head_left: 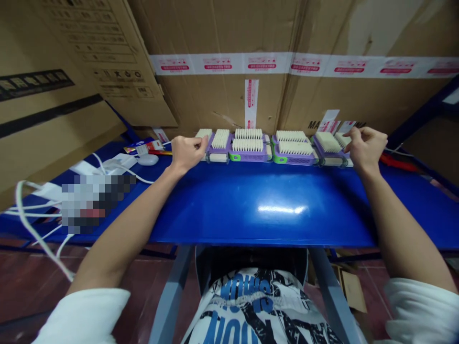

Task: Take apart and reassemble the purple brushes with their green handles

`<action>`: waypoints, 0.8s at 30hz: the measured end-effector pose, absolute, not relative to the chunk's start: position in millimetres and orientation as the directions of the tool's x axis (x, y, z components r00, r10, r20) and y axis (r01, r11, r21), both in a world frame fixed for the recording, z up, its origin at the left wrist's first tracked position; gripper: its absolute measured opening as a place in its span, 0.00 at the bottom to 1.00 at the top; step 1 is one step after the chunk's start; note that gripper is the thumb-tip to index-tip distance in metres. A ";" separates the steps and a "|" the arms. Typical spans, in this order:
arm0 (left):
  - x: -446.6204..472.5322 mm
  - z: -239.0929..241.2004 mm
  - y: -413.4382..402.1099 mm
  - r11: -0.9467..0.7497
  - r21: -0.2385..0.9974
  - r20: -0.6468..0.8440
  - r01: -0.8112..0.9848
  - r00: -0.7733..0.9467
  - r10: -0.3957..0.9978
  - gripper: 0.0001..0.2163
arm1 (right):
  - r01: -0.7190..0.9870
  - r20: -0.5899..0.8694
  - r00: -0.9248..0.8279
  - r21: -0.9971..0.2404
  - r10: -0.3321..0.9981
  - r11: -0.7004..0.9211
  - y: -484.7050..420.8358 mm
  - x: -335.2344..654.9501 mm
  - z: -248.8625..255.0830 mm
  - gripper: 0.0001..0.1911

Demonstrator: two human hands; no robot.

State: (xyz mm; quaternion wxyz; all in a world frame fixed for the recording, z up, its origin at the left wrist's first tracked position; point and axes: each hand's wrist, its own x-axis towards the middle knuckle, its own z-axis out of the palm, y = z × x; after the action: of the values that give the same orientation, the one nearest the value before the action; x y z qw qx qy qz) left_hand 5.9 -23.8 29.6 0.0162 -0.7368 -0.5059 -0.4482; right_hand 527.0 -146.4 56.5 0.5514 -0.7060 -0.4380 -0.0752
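Note:
A row of purple brushes with cream bristles (248,144) lies along the far edge of the blue table (272,205), some with green trim. My left hand (187,152) rests at the row's left end, fingers curled, thumb and forefinger pinched against the leftmost brush (204,134). My right hand (366,144) is at the row's right end, fingers bent and touching the rightmost brush (332,142). Both arms stretch forward over the table.
Large cardboard boxes (229,91) with red-and-white tape stand as a wall right behind the brushes. White cables (32,224), a white mouse-like object (148,159) and small packets (143,147) lie at the table's left. A red item (396,161) lies at the far right.

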 end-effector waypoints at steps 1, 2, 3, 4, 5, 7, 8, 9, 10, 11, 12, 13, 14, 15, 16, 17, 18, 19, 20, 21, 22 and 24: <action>5.3 29.5 -23.2 -0.491 0.421 0.683 0.762 0.090 0.725 0.30 | 0.705 0.585 0.600 -0.709 0.545 -0.014 -146.7 526.5 56.6 0.13; 4.8 29.4 -22.7 -0.494 0.408 0.686 0.768 0.099 0.721 0.30 | 0.707 0.582 0.594 -0.707 0.556 -0.017 -147.0 525.8 56.6 0.13; 4.5 29.2 -22.3 -0.493 0.391 0.685 0.777 0.112 0.720 0.29 | 0.710 0.580 0.589 -0.704 0.563 -0.017 -147.5 525.0 56.6 0.14; 4.2 29.1 -22.2 -0.490 0.372 0.679 0.788 0.128 0.723 0.29 | 0.712 0.579 0.583 -0.702 0.570 -0.016 -148.0 524.1 56.8 0.14; 4.0 29.2 -22.1 -0.482 0.356 0.668 0.800 0.143 0.730 0.28 | 0.713 0.580 0.580 -0.701 0.573 -0.013 -148.5 523.2 56.9 0.14; 3.7 29.9 -22.0 -0.466 0.335 0.640 0.819 0.166 0.751 0.27 | 0.714 0.583 0.575 -0.700 0.574 -0.006 -149.3 522.0 57.4 0.14; 3.5 30.4 -21.6 -0.464 0.333 0.628 0.821 0.175 0.759 0.26 | 0.714 0.582 0.575 -0.701 0.575 -0.005 -149.5 521.7 57.5 0.14; 3.2 30.9 -20.9 -0.469 0.336 0.621 0.817 0.182 0.762 0.23 | 0.713 0.580 0.575 -0.701 0.577 -0.006 -149.6 521.8 57.6 0.14; 2.7 31.1 -19.8 -0.478 0.342 0.622 0.809 0.186 0.760 0.19 | 0.713 0.577 0.575 -0.701 0.580 -0.008 -149.5 522.0 57.5 0.15; 2.2 31.1 -18.4 -0.489 0.353 0.628 0.798 0.185 0.756 0.14 | 0.714 0.575 0.573 -0.700 0.584 -0.011 -149.3 522.5 57.3 0.15; 1.5 30.7 -16.5 -0.495 0.365 0.635 0.788 0.178 0.752 0.08 | 0.717 0.576 0.570 -0.697 0.585 -0.014 -149.1 523.0 57.0 0.15; 0.8 29.8 -14.4 -0.494 0.381 0.639 0.782 0.163 0.752 0.05 | 0.722 0.580 0.566 -0.691 0.586 -0.014 -148.8 523.6 56.6 0.14; 0.0 28.3 -12.1 -0.485 0.400 0.635 0.778 0.146 0.758 0.07 | 0.729 0.587 0.559 -0.685 0.586 -0.010 -148.6 524.2 56.0 0.14; -0.8 26.5 -9.7 -0.471 0.419 0.625 0.776 0.130 0.770 0.09 | 0.735 0.594 0.551 -0.678 0.585 -0.004 -148.4 524.8 55.5 0.14; -1.5 24.2 -7.3 -0.458 0.440 0.610 0.773 0.117 0.784 0.10 | 0.740 0.602 0.545 -0.673 0.584 0.003 -148.2 525.3 54.9 0.14; -2.1 21.8 -5.0 -0.446 0.458 0.593 0.769 0.110 0.798 0.11 | 0.744 0.608 0.540 -0.669 0.583 0.009 -148.0 525.9 54.3 0.14; -2.7 19.5 -2.9 -0.436 0.474 0.577 0.765 0.105 0.810 0.12 | 0.746 0.611 0.535 -0.666 0.583 0.014 -147.8 526.3 53.8 0.14; -3.2 17.2 -1.0 -0.427 0.487 0.563 0.762 0.099 0.820 0.14 | 0.747 0.612 0.531 -0.665 0.586 0.018 -147.6 526.8 53.3 0.14; -3.8 15.4 0.8 -0.414 0.498 0.551 0.762 0.091 0.830 0.16 | 0.747 0.612 0.529 -0.665 0.588 0.020 -147.4 527.1 52.8 0.15; -4.5 13.9 2.4 -0.398 0.507 0.538 0.764 0.080 0.839 0.18 | 0.747 0.611 0.527 -0.664 0.591 0.021 -147.2 527.3 52.5 0.16; -5.2 13.0 3.9 -0.379 0.515 0.524 0.769 0.068 0.849 0.20 | 0.748 0.610 0.526 -0.664 0.593 0.021 -147.1 527.3 52.3 0.16; -6.8 12.6 6.3 -0.342 0.528 0.493 0.778 0.047 0.869 0.23 | 0.749 0.610 0.523 -0.662 0.596 0.020 -147.1 526.5 52.5 0.17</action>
State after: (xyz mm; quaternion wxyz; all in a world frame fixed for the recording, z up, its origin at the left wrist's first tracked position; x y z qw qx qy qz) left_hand -6.8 6.3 12.6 -0.0587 -0.7211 -0.5707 -0.3883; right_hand 526.5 -147.1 52.5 0.5261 -0.6961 -0.4830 -0.0728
